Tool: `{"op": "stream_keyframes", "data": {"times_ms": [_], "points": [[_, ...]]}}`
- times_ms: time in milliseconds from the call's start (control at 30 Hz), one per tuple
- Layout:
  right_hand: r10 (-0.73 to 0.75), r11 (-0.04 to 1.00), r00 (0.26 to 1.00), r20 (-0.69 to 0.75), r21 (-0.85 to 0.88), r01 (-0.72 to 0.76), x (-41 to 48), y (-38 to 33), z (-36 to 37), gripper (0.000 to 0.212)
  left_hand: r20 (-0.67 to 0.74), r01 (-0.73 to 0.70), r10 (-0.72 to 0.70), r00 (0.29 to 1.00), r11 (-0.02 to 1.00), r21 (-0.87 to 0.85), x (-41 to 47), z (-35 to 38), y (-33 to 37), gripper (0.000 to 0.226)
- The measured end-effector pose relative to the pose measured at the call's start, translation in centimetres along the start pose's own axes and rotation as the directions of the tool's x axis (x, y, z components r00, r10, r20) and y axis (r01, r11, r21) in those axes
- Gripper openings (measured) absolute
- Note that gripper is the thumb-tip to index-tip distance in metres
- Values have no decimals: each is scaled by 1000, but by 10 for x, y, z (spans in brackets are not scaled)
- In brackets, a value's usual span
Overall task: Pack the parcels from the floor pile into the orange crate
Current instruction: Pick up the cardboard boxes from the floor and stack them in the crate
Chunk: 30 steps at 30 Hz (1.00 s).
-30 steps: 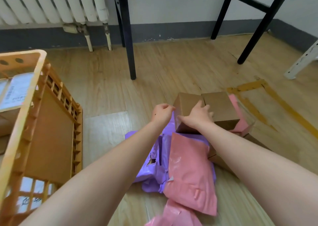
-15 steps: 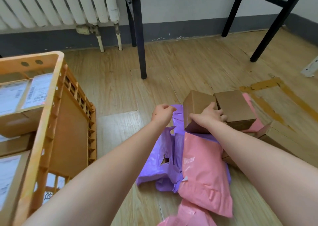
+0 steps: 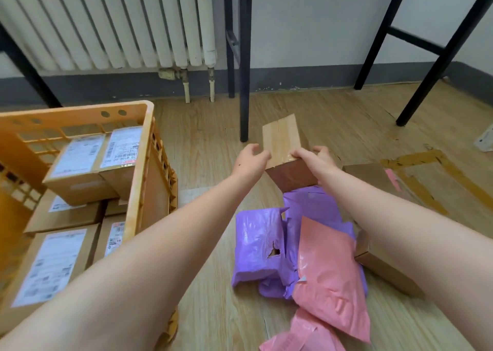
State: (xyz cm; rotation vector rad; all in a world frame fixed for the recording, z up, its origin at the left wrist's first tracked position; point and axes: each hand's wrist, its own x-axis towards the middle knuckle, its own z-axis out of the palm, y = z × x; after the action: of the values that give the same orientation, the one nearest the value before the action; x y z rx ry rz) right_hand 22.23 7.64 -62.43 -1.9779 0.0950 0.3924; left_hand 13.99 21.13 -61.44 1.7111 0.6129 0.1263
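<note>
A small brown cardboard box [image 3: 285,147] is held up off the floor, tilted, above the parcel pile. My left hand [image 3: 249,161] grips its left edge and my right hand [image 3: 314,155] grips its right edge. Below lie purple mailer bags [image 3: 264,244] and pink mailer bags [image 3: 328,273] on the wooden floor. More cardboard boxes [image 3: 370,175] lie to the right, partly hidden by my right forearm. The orange crate [image 3: 141,169] stands at the left and holds several labelled cardboard boxes [image 3: 85,169].
A white radiator [image 3: 112,22] lines the wall behind the crate. Black table legs [image 3: 244,78] stand just beyond the held box, and another black frame [image 3: 426,65] stands at the right. Yellow tape marks [image 3: 426,179] run across the floor at the right.
Both hands have lifted the brown box up off the pile and carried it leftward. The view has swung left, bringing more of the crate into sight.
</note>
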Motion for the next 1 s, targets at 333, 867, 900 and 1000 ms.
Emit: {"op": "stream_keyframes", "data": {"times_ms": [333,867,900,1000], "points": [[-203,886,915,348,462,21,-73,-79,24,21,-16,-4,3,1000,998,-68,-33,-93,41,38],[-368,742,561,742,598,-303,-183,-136,172,47,-7,-2,-2,1000,864,-503,-119,-277,17,33],[-366,734,552,749,597,-324,-188,-138,183,44,-27,-20,7,1000,856,-516,-123,-287,14,33],[-320,763,583,747,568,-309,-200,-144,214,37,-109,-52,-6,994,850,-524,-131,-320,-1,30]]}}
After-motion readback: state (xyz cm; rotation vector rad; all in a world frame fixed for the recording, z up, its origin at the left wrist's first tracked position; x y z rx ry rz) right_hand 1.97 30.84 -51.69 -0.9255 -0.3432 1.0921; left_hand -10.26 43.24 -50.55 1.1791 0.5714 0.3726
